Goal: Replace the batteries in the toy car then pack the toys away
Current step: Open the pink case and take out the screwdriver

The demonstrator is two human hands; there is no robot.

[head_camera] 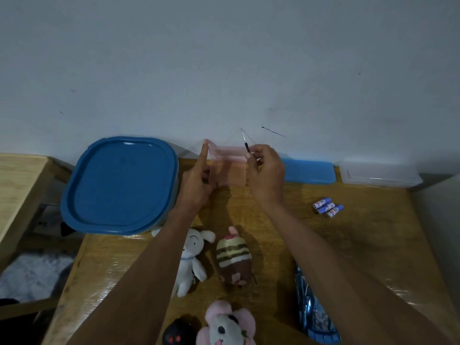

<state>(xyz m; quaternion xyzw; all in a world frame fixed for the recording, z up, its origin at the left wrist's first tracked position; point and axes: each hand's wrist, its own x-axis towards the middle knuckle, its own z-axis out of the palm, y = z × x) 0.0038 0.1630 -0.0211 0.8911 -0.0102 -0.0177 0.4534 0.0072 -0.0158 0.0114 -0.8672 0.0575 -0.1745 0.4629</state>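
Head view: both hands are raised above the table's (361,245) far edge, holding a small clear pinkish bag (227,168) between them. The left hand (196,180) pinches the bag's left edge, index finger straight up; the right hand (267,170) grips its right edge together with a thin screwdriver (245,143). The blue toy car (315,307) lies at 5 o'clock from the hands, well apart, partly hidden by the right forearm. Three batteries (328,207) lie at 4 o'clock, nearer the right hand.
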